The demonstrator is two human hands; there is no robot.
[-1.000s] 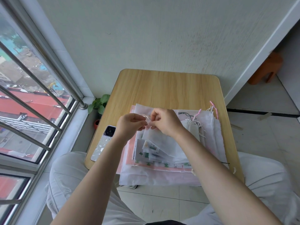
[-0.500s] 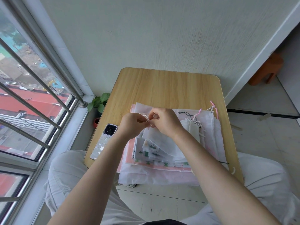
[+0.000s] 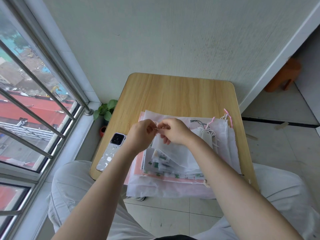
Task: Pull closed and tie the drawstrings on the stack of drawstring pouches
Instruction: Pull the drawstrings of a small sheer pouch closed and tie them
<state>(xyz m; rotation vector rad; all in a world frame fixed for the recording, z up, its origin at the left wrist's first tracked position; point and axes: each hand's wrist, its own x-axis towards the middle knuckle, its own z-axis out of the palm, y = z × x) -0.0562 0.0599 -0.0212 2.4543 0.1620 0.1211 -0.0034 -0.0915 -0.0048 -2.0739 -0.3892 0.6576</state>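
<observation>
**Inspector:** Head view, item one. Left hand and right hand meet above the near left part of the small light-wood table with rounded corners. State of the fingers?

**Assistant:** Both hands have fingers curled, tips facing each other. Between them they pinch a thin pale drawstring at the top of a small translucent white drawstring pouch. Whether a knot is formed cannot be told; the cord is too fine to read.

**Inspector:** Location of the pouch?

**Assistant:** Its top edge is lifted at the fingertips; its body slopes down onto the stack of white and pink drawstring pouches with green printing. That stack lies on the near half of the table and overhangs the near edge.

**Inspector:** Other pouches?

**Assistant:** A second group of white gauzy pouches sits to the right, touching the stack, with pink and white cord ends gathered at its far corner.

**Inspector:** Remaining items?

**Assistant:** A smartphone in a grey-and-white patterned case lies face down at the table's left edge, just beside the stack. A green-leaved plant in a red pot stands on the floor by the barred window. An orange stool is at far right.
</observation>
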